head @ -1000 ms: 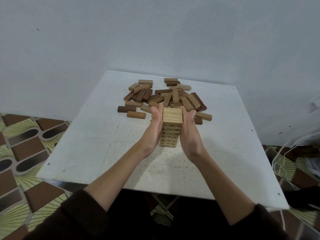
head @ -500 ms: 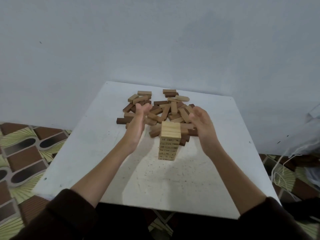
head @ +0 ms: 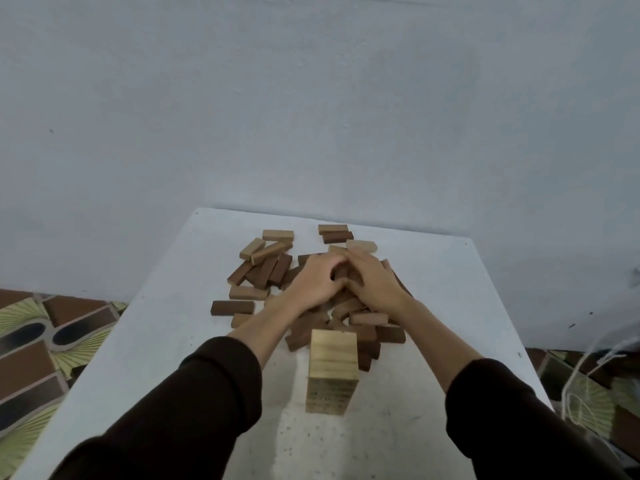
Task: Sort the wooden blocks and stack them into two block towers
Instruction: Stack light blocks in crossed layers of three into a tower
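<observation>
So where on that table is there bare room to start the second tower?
Bare tabletop lies left of the light tower, toward the table's left edge, and right of it, near the right sleeve. Behind the tower is crowded: the block pile, with both hands in it.

Dim, flat indoor light with a cool grey-blue cast; no lamp or window shows. The wall (head: 311, 98) is evenly lit, without glare. The white surface (head: 166, 323) is the brightest area. A soft shadow falls left of the tower (head: 333, 368), and the sleeves (head: 194, 403) go nearly black, losing detail. Wide-angle distortion bends the surface edges and floor tiles (head: 41, 341) near the corners. Overall slightly soft; the hands (head: 346, 282) look mildly blurred.
</observation>
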The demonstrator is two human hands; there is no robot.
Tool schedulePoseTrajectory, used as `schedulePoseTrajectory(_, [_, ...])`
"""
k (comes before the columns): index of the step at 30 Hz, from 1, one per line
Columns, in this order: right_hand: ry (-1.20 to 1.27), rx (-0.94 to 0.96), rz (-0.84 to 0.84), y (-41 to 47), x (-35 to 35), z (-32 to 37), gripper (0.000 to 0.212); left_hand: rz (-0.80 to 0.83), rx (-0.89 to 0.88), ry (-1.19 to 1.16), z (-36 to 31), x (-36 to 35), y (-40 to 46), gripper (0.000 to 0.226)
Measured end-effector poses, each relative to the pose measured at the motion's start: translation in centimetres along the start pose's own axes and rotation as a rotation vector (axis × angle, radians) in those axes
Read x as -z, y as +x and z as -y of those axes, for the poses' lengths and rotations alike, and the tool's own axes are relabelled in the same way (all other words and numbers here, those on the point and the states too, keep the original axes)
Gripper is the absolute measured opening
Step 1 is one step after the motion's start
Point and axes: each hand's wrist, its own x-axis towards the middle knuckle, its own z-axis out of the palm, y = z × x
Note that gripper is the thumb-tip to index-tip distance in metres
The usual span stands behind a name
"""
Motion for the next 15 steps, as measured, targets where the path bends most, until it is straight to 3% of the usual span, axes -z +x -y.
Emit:
schedulePoseTrajectory(4, [-0.123,-0.006,0.041,0.2,0.1,-2.1,0.048,0.048,-0.069,0.221,1.2,-0.3,1.2,0.046])
schedulePoseTrajectory(11, [-0.188,-0.051,-0.001,-0.6,1.5,-5.0,0.041,-0.042,-0.135,0.401,3.7,0.8,0.5,0.029])
schedulePoseTrajectory(15, [-0.15,-0.092,-0.051,0.0,2.2,-5.3,0.025,-0.063,-0.173,0.451,3.5,1.1,0.9,0.027])
